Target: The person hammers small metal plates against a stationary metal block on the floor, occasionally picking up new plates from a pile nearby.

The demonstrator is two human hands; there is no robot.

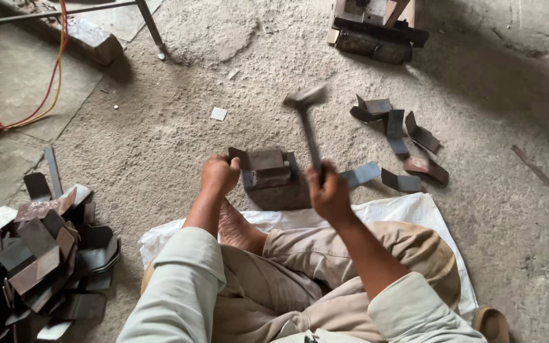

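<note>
My right hand [329,192] grips the handle of a hammer [306,121], raised and blurred, its head above the floor. My left hand [219,174] is closed on the left end of a bent metal strip [260,157] that lies across a dark steel block [269,178] in front of me. I sit cross-legged on a white woven sack [414,209], one bare foot just behind the block.
A heap of bent dark metal pieces [39,254] lies at my left. Several more bent pieces [401,140] are scattered to the right of the block. A metal fixture [376,32] stands at the top, and red and yellow cables [46,82] run at far left on the sandy floor.
</note>
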